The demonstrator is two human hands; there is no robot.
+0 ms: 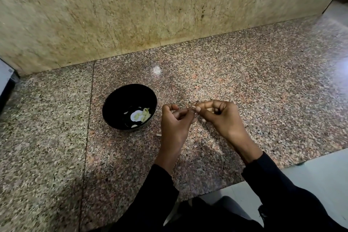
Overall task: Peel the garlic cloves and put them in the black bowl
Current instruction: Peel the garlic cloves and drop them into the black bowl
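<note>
A: Starting at the left, what sits on the speckled granite surface (56,137)?

B: The black bowl (129,107), upright, with a few pale peeled garlic cloves (146,115) lying at its bottom toward the right side. Bright light reflections show beside them

A: And just right of the bowl?

B: A small scrap of peel (158,135) lies on the surface near the bowl's lower right edge. Then the left hand (176,120), fingers curled, its grip pinching the garlic clove (193,107) at the fingertips

A: The other hand?

B: The right hand (219,117) meets it, fingers curled, thumb and forefinger pinching the same clove from the right. Both hands are held above the surface, just right of the bowl. More bits of peel seem scattered under them, too small to tell well

A: Anything further?

B: Dark sleeves (278,190) on both arms, and a tan stone wall (169,9) behind the surface
</note>
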